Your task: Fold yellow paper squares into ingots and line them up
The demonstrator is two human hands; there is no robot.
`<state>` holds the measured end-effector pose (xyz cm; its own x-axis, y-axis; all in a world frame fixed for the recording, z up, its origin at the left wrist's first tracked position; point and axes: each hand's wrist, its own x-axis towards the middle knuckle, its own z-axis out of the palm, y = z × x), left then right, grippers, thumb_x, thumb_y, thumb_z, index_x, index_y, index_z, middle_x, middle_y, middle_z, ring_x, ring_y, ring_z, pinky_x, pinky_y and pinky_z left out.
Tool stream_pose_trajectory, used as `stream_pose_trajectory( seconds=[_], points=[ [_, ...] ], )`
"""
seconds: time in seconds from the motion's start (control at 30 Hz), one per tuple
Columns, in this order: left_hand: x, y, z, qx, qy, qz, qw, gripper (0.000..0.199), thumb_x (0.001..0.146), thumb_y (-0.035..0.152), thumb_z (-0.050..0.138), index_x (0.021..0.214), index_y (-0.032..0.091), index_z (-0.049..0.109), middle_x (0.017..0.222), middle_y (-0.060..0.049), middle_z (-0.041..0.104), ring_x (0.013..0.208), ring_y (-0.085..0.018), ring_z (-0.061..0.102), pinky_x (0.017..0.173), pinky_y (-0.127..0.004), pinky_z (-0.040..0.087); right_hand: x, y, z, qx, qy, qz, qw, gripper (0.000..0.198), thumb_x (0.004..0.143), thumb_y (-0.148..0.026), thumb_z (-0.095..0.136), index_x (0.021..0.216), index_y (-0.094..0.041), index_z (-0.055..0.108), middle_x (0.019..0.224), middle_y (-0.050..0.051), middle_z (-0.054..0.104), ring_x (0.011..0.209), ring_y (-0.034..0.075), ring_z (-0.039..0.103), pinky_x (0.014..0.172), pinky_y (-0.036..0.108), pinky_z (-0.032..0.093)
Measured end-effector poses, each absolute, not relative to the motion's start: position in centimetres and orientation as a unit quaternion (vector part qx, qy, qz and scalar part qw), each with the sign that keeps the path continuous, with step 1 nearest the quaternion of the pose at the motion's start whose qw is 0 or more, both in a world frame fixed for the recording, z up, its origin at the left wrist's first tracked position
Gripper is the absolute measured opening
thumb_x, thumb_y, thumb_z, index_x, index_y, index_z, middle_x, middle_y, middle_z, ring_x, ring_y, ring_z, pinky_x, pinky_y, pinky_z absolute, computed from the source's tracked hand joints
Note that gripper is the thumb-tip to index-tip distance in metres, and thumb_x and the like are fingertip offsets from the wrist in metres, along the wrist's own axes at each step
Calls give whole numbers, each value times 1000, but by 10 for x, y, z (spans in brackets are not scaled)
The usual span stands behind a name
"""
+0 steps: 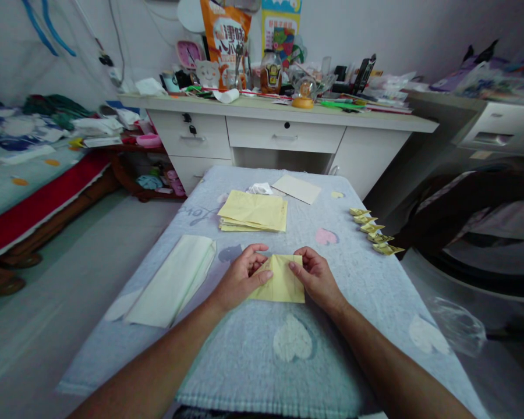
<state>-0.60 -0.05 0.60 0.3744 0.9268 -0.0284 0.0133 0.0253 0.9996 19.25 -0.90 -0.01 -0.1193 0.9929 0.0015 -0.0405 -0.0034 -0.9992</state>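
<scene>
Both forearms slant inward from the near edge of the desk [227, 372], meeting at a yellow sheet [286, 285] just nearer than the paper stack [253, 210]. The left hand [245, 276] pinches its left side, thumb on top, fingers curled; the right hand [318, 272] grips the upper right corner, thumb in front.
</scene>
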Motion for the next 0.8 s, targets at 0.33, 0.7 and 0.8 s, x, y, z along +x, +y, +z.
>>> stream_pose_trajectory(
  seconds=[0.33,0.7,0.8],
  points=[
    [-10,1,6,744,478,333,327,15,80,15,57,94,19,61,93,-3,64,83,-16,60,76,-27,45,198,-6,0,-524,-550,470,450,18,75,-32,60,85,-21,50,60,-5,49,51,11,44,47,22,32],
    [-11,3,9,746,493,308,325,14,87,23,48,88,19,62,77,2,67,70,-14,61,65,-22,42,203,-7,7,-528,-731,248,354,5,77,-17,59,81,-18,62,82,3,60,84,19,52,80,33,38],
    [-8,5,6,763,486,295,307,14,86,21,48,89,20,62,82,0,68,76,-15,62,68,-24,43,199,-6,4,-530,-748,241,319,6,78,-18,62,83,-20,65,86,4,60,90,20,51,83,35,35]
  ],
)
